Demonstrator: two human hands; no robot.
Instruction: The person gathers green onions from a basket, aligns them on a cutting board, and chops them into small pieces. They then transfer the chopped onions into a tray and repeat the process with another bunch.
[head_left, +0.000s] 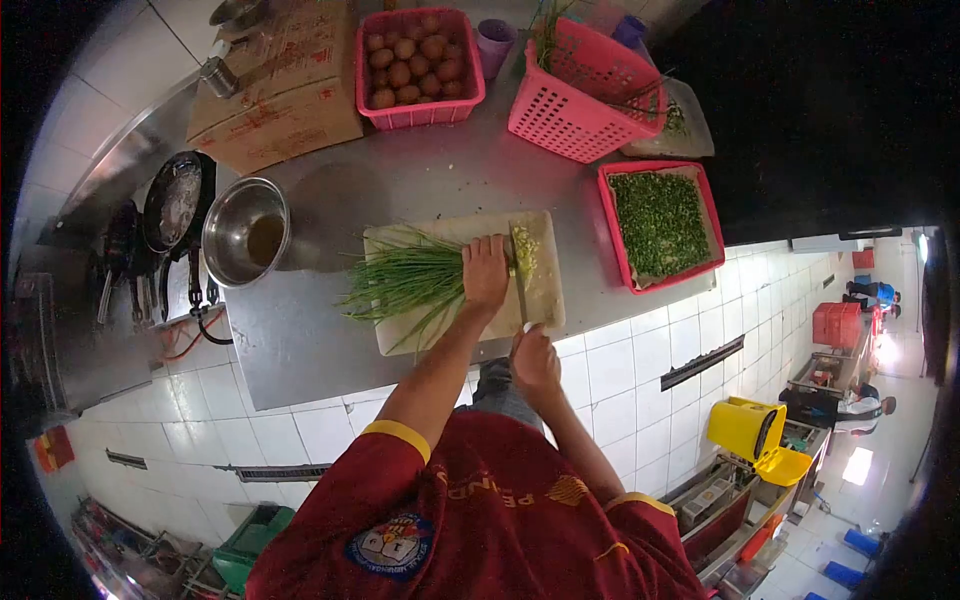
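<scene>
My left hand (485, 270) presses down on a bunch of green onions (405, 275), its fingers together over the cut end. The bunch lies on a white cutting board (545, 292), its long leaves fanning out past the left side. In my right hand (536, 360) is the handle of a kitchen knife (519, 285). Its blade points away from me, just right of my left fingers. Small pale chopped pieces (530, 248) lie along the blade's right side near the board's far edge.
A steel bowl (215, 240) stands left on the metal table (310, 340). Behind are a cardboard box (290, 120), a pink basket (420, 117) of eggs and a tilted pink basket (560, 125). Chopped greens (658, 222) fill a pink tray at right. People work far right.
</scene>
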